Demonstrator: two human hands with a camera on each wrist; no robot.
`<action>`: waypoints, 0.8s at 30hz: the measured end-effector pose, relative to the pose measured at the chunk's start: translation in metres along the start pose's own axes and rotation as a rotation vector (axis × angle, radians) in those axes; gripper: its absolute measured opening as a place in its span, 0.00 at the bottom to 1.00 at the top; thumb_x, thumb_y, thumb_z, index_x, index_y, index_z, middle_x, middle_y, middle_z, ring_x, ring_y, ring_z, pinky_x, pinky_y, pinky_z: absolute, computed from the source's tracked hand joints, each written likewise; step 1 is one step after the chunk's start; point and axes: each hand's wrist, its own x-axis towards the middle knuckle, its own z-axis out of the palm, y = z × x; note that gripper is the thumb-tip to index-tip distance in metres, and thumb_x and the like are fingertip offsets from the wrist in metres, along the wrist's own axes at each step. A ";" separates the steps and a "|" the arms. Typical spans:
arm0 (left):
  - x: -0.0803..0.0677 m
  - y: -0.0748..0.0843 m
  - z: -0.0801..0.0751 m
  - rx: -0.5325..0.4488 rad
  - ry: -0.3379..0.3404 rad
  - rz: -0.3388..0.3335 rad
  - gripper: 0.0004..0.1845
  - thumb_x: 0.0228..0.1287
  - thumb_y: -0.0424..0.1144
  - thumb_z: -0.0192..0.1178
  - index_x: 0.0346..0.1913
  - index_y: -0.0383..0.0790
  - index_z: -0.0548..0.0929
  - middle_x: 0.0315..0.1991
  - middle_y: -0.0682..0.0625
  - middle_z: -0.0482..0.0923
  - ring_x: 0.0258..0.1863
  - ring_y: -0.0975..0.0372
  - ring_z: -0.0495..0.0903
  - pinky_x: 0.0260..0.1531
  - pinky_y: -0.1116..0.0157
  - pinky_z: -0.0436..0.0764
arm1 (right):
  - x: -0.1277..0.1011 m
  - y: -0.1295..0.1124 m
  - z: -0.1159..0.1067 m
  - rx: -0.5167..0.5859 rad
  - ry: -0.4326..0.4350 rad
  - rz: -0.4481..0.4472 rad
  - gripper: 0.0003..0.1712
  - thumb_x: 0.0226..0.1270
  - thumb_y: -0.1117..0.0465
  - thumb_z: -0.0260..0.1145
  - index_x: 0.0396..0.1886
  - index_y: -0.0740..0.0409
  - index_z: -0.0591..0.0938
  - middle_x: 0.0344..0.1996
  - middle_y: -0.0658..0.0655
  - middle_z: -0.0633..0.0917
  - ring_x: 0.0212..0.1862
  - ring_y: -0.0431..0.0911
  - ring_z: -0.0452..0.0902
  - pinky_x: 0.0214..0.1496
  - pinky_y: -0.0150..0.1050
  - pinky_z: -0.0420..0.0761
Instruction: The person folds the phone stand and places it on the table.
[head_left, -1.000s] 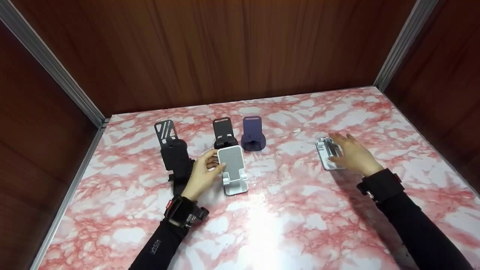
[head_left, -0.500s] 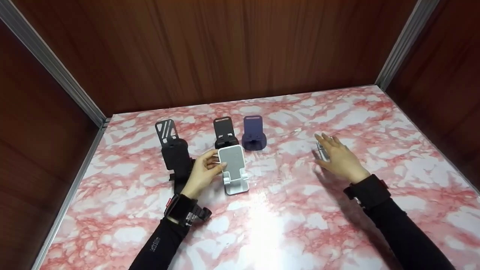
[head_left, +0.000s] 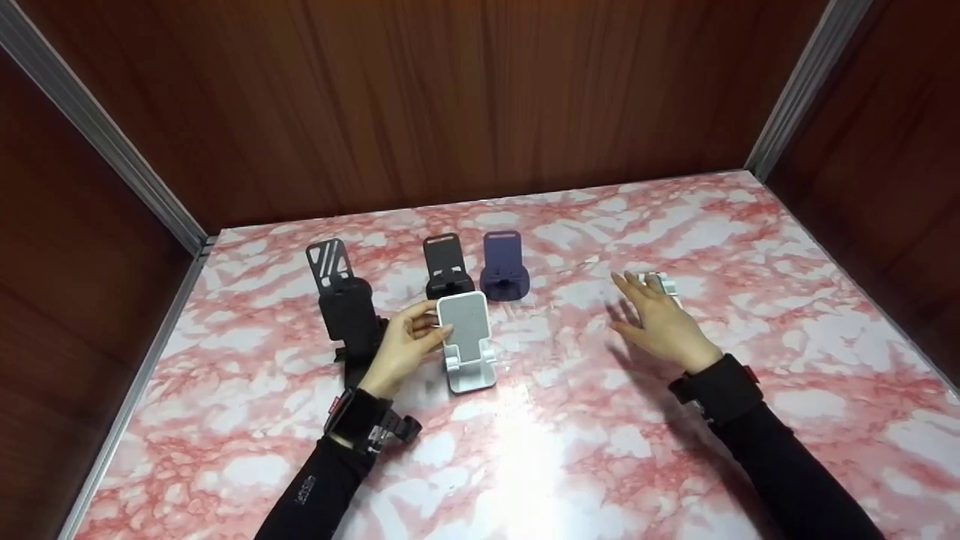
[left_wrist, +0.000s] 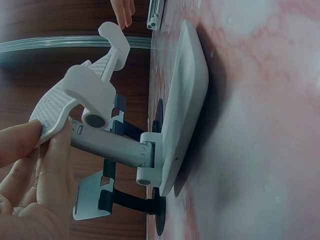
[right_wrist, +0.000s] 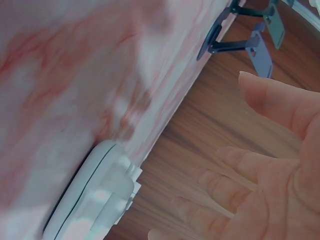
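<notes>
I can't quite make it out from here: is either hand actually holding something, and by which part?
The left hand pinches the white stand by its tilted back plate. The right hand is open, holding nothing, beside a flat white stand.

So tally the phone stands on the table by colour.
Black: 2, one at the left and one at the back.
Purple: 1.
White: 2, one held by the left hand, one lying flat beyond the right hand.
Total: 5.
</notes>
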 end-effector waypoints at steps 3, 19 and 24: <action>-0.001 0.001 0.000 0.005 -0.011 0.004 0.21 0.57 0.27 0.61 0.55 0.35 0.75 0.41 0.42 0.81 0.33 0.63 0.80 0.38 0.60 0.84 | 0.001 -0.001 0.001 0.008 -0.004 -0.001 0.40 0.66 0.52 0.59 0.72 0.58 0.54 0.69 0.71 0.56 0.69 0.71 0.44 0.68 0.66 0.49; -0.004 0.018 0.009 -0.060 -0.081 0.111 0.18 0.57 0.27 0.60 0.52 0.32 0.76 0.37 0.46 0.81 0.34 0.61 0.80 0.39 0.64 0.84 | 0.005 -0.015 0.008 0.119 -0.065 -0.004 0.33 0.74 0.48 0.44 0.72 0.58 0.54 0.71 0.66 0.55 0.70 0.69 0.44 0.70 0.64 0.48; 0.001 0.026 0.017 -0.047 -0.084 0.136 0.18 0.58 0.27 0.60 0.52 0.33 0.77 0.37 0.45 0.82 0.33 0.62 0.81 0.39 0.63 0.84 | 0.005 -0.021 0.010 0.169 -0.107 -0.050 0.31 0.74 0.52 0.45 0.72 0.59 0.54 0.70 0.66 0.57 0.70 0.68 0.46 0.69 0.64 0.50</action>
